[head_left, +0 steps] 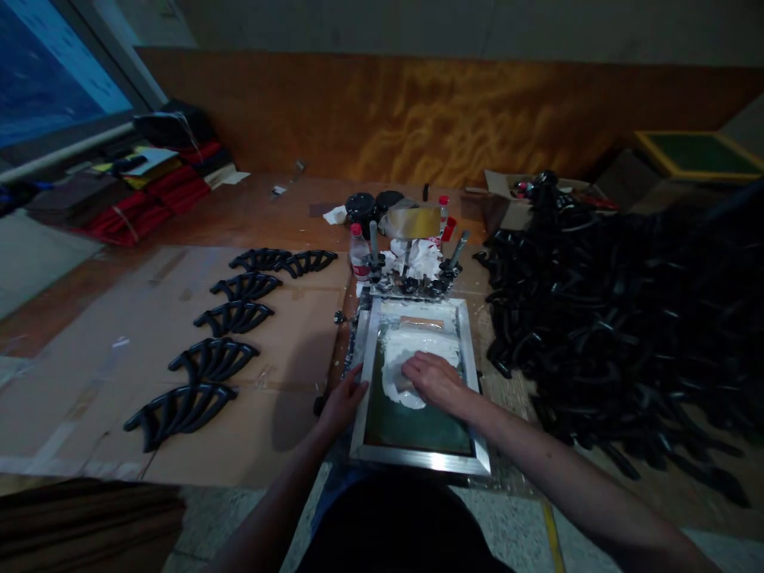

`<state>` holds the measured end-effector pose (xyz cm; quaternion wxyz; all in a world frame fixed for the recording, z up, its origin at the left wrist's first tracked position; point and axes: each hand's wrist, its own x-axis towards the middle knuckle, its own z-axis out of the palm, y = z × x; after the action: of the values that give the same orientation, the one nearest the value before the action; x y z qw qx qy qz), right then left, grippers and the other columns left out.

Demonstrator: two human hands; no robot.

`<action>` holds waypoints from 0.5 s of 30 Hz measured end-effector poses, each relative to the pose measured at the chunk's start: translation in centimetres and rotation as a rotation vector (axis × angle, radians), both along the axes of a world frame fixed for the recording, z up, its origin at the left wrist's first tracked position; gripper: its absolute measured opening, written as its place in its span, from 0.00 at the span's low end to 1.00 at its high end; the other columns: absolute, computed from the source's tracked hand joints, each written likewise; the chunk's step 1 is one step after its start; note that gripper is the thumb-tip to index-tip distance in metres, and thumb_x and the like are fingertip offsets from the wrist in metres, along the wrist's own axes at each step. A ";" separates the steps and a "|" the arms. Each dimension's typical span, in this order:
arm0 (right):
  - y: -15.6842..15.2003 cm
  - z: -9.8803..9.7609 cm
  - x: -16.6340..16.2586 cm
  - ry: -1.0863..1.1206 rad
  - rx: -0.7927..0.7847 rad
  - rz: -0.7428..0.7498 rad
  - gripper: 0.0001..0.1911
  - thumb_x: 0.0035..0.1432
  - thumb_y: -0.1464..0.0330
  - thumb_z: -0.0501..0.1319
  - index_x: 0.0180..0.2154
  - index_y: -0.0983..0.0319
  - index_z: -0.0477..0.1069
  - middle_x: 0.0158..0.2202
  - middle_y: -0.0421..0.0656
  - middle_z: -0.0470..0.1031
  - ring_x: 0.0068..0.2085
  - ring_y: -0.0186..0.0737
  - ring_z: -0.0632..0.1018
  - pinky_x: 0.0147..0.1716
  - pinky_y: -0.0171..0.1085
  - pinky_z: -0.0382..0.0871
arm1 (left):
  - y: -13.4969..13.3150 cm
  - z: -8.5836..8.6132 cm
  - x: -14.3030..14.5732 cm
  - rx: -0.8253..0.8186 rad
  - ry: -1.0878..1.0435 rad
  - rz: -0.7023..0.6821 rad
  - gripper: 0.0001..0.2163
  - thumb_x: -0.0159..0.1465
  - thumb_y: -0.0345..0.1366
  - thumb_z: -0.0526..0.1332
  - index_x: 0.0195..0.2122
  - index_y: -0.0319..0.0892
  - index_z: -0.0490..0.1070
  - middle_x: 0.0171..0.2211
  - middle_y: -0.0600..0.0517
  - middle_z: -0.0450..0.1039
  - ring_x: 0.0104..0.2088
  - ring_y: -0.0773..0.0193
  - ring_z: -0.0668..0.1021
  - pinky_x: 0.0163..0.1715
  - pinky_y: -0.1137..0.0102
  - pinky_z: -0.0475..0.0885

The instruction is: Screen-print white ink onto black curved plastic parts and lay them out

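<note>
A screen-printing frame [419,461] with a metal rim lies in front of me, its green mesh partly coated in thick white ink [391,370]. My right hand [430,380] is over the mesh, its fingers closed on a small flat scraper [405,385] that is mostly hidden and touches the ink. At the frame's left side, my left hand [343,404] grips the rim, thumb and fingers against it. Farther up the mesh lies a brown-edged block [422,324], smeared with white. Behind the frame is an ink-stained clamp [411,286] with upright bolts.
Fan-like black plastic parts [215,360] stand in a column on cardboard [292,414] to the left. A large heap of black parts [597,318] covers the right side. A red-capped bottle [359,253] and dark tubs [361,208] stand behind the clamp. Red bundles [173,195] lie far left.
</note>
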<state>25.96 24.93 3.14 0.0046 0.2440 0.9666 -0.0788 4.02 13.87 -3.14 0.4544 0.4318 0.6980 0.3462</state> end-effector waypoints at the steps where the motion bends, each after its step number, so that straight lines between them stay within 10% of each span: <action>1: -0.5 0.0 0.7 0.017 -0.007 0.093 0.08 0.60 0.74 0.56 0.40 0.62 0.72 0.40 0.48 0.77 0.45 0.45 0.73 0.45 0.39 0.64 | 0.0 -0.2 0.0 0.002 0.000 0.006 0.30 0.63 0.47 0.54 0.63 0.37 0.60 0.35 0.49 0.76 0.37 0.58 0.78 0.42 0.64 0.72; 4: -0.7 0.6 1.7 0.045 -0.084 0.248 0.05 0.56 0.73 0.60 0.36 0.60 0.71 0.37 0.44 0.76 0.41 0.43 0.73 0.43 0.38 0.64 | -0.1 -0.9 -0.1 0.008 -0.016 0.010 0.29 0.63 0.47 0.55 0.63 0.37 0.60 0.35 0.49 0.77 0.38 0.57 0.78 0.42 0.63 0.72; 15: -2.5 -0.9 1.4 0.157 -0.047 0.096 0.08 0.56 0.72 0.60 0.40 0.61 0.73 0.38 0.45 0.76 0.41 0.43 0.73 0.40 0.37 0.65 | 0.0 -0.4 0.2 0.012 -0.115 0.082 0.33 0.59 0.50 0.60 0.61 0.36 0.63 0.25 0.53 0.72 0.27 0.62 0.74 0.29 0.68 0.69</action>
<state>27.36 22.47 2.28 -0.0619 0.1901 0.9725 -0.1198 4.18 13.86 -3.58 0.4767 0.3849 0.6857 0.3930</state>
